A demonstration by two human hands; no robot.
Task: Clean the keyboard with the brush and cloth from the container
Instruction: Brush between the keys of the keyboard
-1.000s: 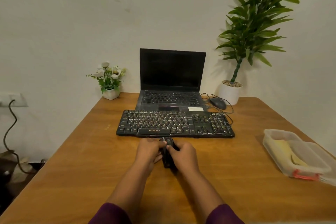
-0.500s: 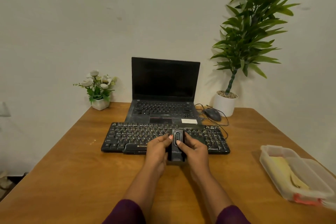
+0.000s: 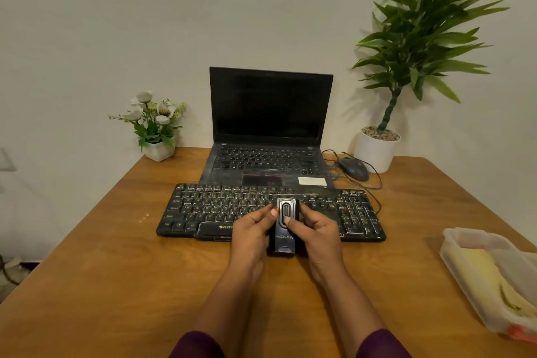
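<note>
Keyboard (image 3: 220,209) lies dusty; left hand (image 3: 251,231) and right hand (image 3: 319,231) clamp fingers (image 3: 265,211) round the black brush (image 3: 285,237) above it, working its slider (image 3: 286,210), likely to extend bristles

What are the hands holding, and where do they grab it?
A black brush. The left hand and right hand grip its two long sides, thumbs on top.

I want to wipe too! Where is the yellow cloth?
In the head view, the yellow cloth lies inside the clear container on the table's right side, right of the keyboard.
</note>
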